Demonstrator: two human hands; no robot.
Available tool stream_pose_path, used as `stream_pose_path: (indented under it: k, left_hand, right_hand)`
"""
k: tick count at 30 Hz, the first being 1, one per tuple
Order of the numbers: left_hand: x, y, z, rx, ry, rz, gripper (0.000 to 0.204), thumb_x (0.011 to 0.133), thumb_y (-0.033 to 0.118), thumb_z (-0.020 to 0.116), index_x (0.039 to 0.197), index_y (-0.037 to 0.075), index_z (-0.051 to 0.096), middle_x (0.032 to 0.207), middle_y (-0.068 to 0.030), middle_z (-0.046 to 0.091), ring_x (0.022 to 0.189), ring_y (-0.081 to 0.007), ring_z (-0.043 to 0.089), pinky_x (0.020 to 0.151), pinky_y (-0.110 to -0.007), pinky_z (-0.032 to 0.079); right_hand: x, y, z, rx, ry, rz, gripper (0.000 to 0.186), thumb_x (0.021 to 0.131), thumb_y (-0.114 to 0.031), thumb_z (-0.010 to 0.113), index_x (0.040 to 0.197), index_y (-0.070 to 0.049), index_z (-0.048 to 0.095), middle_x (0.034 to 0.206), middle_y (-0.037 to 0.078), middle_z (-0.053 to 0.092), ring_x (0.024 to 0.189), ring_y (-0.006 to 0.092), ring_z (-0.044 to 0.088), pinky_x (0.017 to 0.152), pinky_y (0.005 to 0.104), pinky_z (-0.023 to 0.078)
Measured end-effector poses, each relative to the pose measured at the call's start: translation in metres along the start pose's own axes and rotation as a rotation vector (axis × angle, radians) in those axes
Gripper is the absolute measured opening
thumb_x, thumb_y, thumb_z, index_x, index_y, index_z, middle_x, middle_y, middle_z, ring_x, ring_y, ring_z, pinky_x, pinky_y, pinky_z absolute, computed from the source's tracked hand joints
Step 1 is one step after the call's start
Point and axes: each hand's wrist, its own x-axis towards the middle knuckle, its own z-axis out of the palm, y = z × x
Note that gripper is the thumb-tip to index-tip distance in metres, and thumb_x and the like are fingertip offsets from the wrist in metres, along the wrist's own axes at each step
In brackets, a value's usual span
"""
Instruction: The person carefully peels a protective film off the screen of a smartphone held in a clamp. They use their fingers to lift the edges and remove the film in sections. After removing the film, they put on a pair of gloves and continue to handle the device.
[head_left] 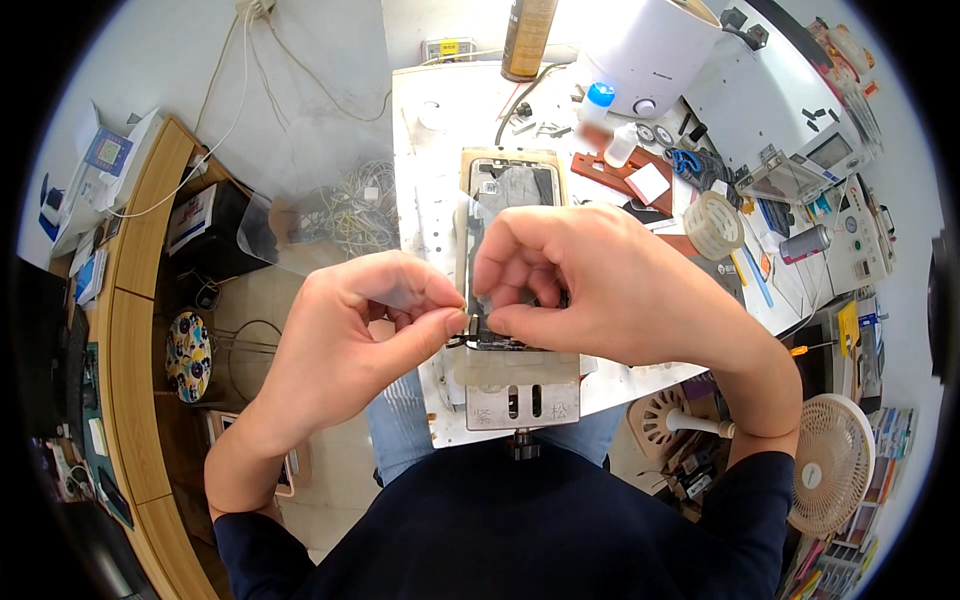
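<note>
An opened phone (518,187) lies lengthwise in a metal clamping fixture (522,408), its dark frame and grey inner parts exposed. Over its near end my left hand (370,325) is closed, thumb and forefinger pinched by a small dark and brassy piece at the phone's near left corner. I cannot make out what the pinch holds. Just to the right, my right hand (590,280) hovers over the phone with fingers curled in and thumb close to the forefinger; anything between them is hidden. A clear plastic sheet (285,235) shows to the left, behind my left hand.
Right of the fixture lie a tape roll (714,224), a brown tray (615,180) and a blue-capped bottle (598,98). Behind stand a white appliance with a knob (650,60) and a spray can (528,40). A beige fan (832,465) is at lower right, a wooden cabinet (140,330) at left.
</note>
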Motion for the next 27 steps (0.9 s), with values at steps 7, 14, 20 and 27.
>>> stream_pose_path:
  k: [7, 14, 20, 27]
  left_hand:
    - [0.001, -0.001, 0.000, 0.000, -0.010, 0.003, 0.009, 0.090, -0.002, 0.074, 0.099, -0.001, 0.070, 0.090, -0.0020, 0.071, 0.083, -0.0047, 0.064, 0.071, -0.020, 0.049]
    - [0.001, -0.001, 0.000, -0.026, -0.005, -0.026, 0.009, 0.090, -0.002, 0.074, 0.099, -0.001, 0.070, 0.091, -0.0019, 0.071, 0.084, -0.0042, 0.063, 0.070, -0.020, 0.049]
    - [0.001, -0.003, 0.000, -0.041, -0.012, -0.015, 0.010, 0.090, -0.001, 0.075, 0.099, 0.000, 0.070, 0.092, -0.0017, 0.071, 0.085, -0.0042, 0.063, 0.071, -0.020, 0.049]
    - [0.001, -0.003, 0.001, -0.043, -0.018, -0.024, 0.010, 0.090, -0.002, 0.075, 0.099, -0.001, 0.070, 0.093, -0.0023, 0.071, 0.086, -0.0046, 0.064, 0.071, -0.020, 0.050]
  right_hand:
    - [0.000, 0.007, 0.002, -0.025, 0.003, -0.016, 0.019, 0.085, -0.014, 0.073, 0.100, -0.004, 0.067, 0.077, 0.002, 0.070, 0.064, 0.0105, 0.058, 0.061, 0.0267, 0.047]
    - [0.001, 0.005, 0.002, -0.021, -0.023, -0.015, 0.020, 0.086, -0.014, 0.073, 0.102, -0.004, 0.066, 0.078, 0.003, 0.071, 0.064, 0.0112, 0.059, 0.062, 0.0272, 0.048]
    - [0.001, 0.003, -0.001, -0.029, -0.042, 0.003, 0.021, 0.086, -0.015, 0.073, 0.102, -0.004, 0.067, 0.080, 0.003, 0.072, 0.065, 0.0113, 0.059, 0.062, 0.0272, 0.049]
    - [0.001, 0.004, -0.002, -0.029, -0.053, 0.014, 0.022, 0.086, -0.016, 0.073, 0.103, -0.004, 0.067, 0.081, 0.004, 0.072, 0.065, 0.0115, 0.060, 0.063, 0.0274, 0.049]
